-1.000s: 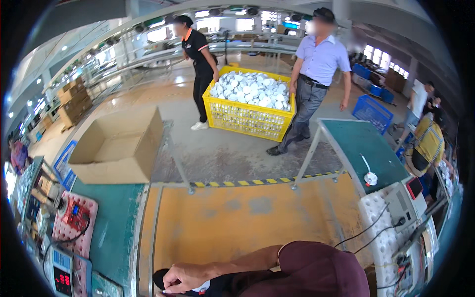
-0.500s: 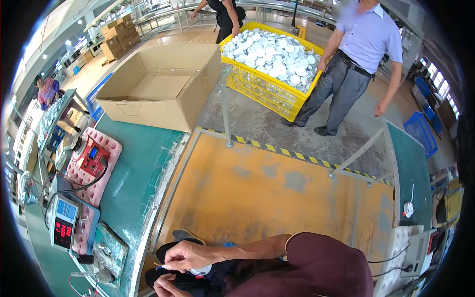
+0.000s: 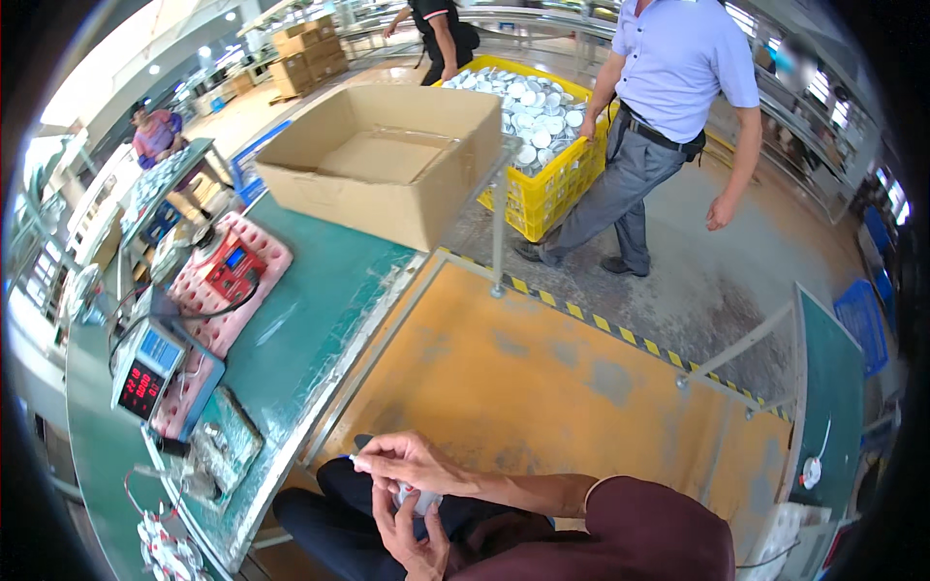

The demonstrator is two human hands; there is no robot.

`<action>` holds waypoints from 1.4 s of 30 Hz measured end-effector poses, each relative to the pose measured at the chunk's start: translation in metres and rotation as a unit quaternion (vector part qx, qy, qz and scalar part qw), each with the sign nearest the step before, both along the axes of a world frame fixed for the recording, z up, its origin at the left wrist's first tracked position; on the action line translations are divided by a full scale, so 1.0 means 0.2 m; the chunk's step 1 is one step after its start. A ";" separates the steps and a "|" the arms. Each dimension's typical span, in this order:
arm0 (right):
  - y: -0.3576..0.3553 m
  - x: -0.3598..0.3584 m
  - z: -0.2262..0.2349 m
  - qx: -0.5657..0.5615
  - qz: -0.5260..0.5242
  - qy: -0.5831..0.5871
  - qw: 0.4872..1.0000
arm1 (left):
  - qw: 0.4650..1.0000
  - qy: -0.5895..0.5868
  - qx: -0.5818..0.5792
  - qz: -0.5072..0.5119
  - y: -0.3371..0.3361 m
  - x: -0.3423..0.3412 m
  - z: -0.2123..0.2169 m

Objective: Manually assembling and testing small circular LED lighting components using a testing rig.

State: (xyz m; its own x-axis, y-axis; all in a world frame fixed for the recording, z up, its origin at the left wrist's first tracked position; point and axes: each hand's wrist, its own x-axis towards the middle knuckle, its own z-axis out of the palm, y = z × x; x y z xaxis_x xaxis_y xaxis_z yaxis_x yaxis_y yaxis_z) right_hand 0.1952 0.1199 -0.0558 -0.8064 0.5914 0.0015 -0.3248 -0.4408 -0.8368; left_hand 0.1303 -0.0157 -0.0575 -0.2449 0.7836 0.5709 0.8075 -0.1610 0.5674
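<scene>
My left hand is closed around a white round part above my lap, its fingers covering much of it. Just above it, my right hand pinches a thin white piece between thumb and fingertips. That piece is too small to make out fully. Both hands are close together, over my dark trousers.
On the green bench at left stand a large open carton, a red device on pink foam and a meter. Two people flank a yellow crate of white discs. A white disc lies on the right bench.
My view has swung left. The left hand has risen beside the right, and the white round part now shows in it. The yellow crate has shifted left behind the carton; the person beside it has stepped.
</scene>
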 end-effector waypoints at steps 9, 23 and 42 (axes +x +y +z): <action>0.02 0.00 0.12 0.027 -0.030 0.033 0.999 | 0.993 0.105 -0.045 -0.003 -0.02 -0.02 0.01; 0.45 -0.66 0.41 0.282 0.083 -0.015 0.956 | 0.989 0.095 0.058 0.098 0.34 -0.49 0.15; 0.90 -1.31 0.11 0.344 0.161 0.012 0.925 | 0.991 0.008 -0.018 0.136 0.56 -0.89 0.01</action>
